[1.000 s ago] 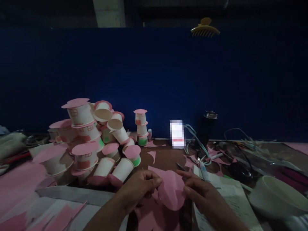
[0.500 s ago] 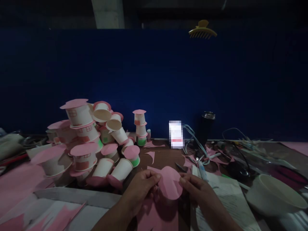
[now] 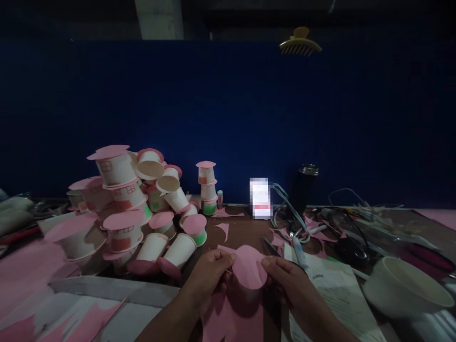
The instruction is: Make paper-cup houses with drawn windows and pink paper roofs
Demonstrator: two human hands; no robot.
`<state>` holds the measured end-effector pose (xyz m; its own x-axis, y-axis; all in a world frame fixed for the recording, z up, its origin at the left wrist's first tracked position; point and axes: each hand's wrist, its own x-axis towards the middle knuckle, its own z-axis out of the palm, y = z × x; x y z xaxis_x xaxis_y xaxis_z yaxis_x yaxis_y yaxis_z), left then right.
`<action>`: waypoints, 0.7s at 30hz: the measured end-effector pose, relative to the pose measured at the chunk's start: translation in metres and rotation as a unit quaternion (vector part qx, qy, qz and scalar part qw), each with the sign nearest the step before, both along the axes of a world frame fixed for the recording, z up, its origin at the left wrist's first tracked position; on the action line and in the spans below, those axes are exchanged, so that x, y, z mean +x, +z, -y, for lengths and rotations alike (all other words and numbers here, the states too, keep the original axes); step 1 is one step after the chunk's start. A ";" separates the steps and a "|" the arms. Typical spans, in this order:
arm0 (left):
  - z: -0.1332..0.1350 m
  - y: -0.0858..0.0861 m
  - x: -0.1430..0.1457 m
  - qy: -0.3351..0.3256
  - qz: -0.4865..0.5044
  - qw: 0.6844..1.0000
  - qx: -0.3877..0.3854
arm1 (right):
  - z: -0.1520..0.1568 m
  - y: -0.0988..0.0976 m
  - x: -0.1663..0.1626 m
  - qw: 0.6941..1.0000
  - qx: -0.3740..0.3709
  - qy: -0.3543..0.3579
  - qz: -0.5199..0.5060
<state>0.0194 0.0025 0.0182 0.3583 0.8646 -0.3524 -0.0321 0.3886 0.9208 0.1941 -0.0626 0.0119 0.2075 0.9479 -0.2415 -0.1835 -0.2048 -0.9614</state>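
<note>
Between my two hands is a round pink paper disc [image 3: 250, 268], its surface slightly creased. My left hand [image 3: 211, 278] pinches its left edge between thumb and fingers. On the opposite edge, my right hand [image 3: 288, 280] holds it with thumb and fingertips. Whatever is directly beneath the disc is mostly hidden. Below lies a sheet of pink paper [image 3: 233, 316] on the dark table. A dark pointed blade [image 3: 270, 247], perhaps of scissors, shows just behind my right hand.
Several paper cups with pink disc tops [image 3: 123, 194] are piled at left. A three-cup tower [image 3: 208, 191] stands behind. A lit phone [image 3: 261, 199], dark flask [image 3: 303, 192], cables [image 3: 287, 197], printed paper [image 3: 327, 289] and a white bowl-like container [image 3: 402, 292] are towards the right.
The pink disc has tipped to a flatter angle, and its lower edge sits slightly higher. My right hand has shifted a little left. Both hands keep their grip.
</note>
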 end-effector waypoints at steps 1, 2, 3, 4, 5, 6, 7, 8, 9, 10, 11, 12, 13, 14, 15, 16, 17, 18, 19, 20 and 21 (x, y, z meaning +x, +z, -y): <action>0.000 -0.001 0.000 0.001 0.001 1.000 -0.003 | 0.000 0.000 0.000 1.000 0.002 -0.001 -0.002; -0.001 -0.001 0.001 0.002 0.001 1.000 -0.004 | 0.000 0.000 0.000 1.000 0.004 -0.003 -0.003; -0.001 -0.002 0.001 0.004 0.001 1.000 -0.006 | -0.001 0.000 0.000 1.000 0.006 -0.004 -0.005; -0.001 -0.002 0.002 0.005 0.002 1.000 -0.007 | -0.001 0.000 0.000 1.000 0.007 -0.005 -0.007; -0.002 -0.002 0.002 0.007 0.002 1.000 -0.008 | -0.002 -0.001 0.000 1.000 0.007 -0.006 -0.008; -0.002 -0.002 0.003 0.008 0.002 1.000 -0.009 | -0.002 -0.002 0.000 1.000 0.006 -0.007 -0.010; -0.003 -0.002 0.003 0.009 0.001 1.000 -0.010 | -0.003 -0.002 0.001 1.000 0.005 -0.007 -0.010; -0.003 -0.002 0.004 0.009 0.000 1.000 -0.010 | -0.003 -0.003 0.001 1.000 0.003 -0.008 -0.010; -0.003 -0.002 0.004 0.008 0.000 1.000 -0.011 | -0.003 -0.004 0.001 1.000 0.003 -0.008 -0.009; -0.003 -0.002 0.004 0.007 -0.002 1.000 -0.010 | -0.004 -0.004 0.001 1.000 0.003 -0.009 -0.009; -0.003 -0.002 0.004 0.005 -0.003 1.000 -0.011 | -0.003 -0.004 0.001 1.000 0.002 -0.009 -0.009; -0.002 -0.002 0.004 0.003 -0.005 1.000 -0.010 | -0.003 -0.003 0.001 1.000 0.001 -0.010 -0.009; -0.002 -0.002 0.003 0.002 -0.007 1.000 -0.010 | -0.003 -0.003 0.001 1.000 0.001 -0.010 -0.009; -0.002 -0.002 0.003 0.000 -0.009 1.000 -0.009 | -0.002 -0.002 0.001 1.000 0.000 -0.011 -0.010; -0.002 -0.002 0.003 -0.001 -0.012 1.000 -0.008 | -0.002 -0.001 0.000 1.000 0.000 -0.011 -0.010; -0.001 -0.002 0.003 -0.002 -0.015 1.000 -0.006 | -0.002 -0.001 0.000 1.000 -0.001 -0.011 -0.010; -0.001 -0.002 0.003 -0.002 -0.018 1.000 -0.004 | -0.002 -0.001 0.000 1.000 -0.001 -0.012 -0.009; -0.002 -0.002 0.003 -0.003 -0.020 1.000 -0.001 | -0.001 -0.001 0.000 1.000 -0.001 -0.012 -0.009; -0.002 -0.003 0.003 -0.003 -0.022 1.000 0.001 | -0.002 -0.002 0.000 1.000 -0.002 -0.011 -0.009; -0.002 -0.003 0.003 -0.003 -0.023 1.000 0.002 | -0.002 -0.003 0.000 1.000 -0.002 -0.011 -0.009; -0.002 -0.004 0.003 -0.004 -0.024 1.000 0.002 | -0.002 -0.004 0.001 1.000 -0.003 -0.011 -0.009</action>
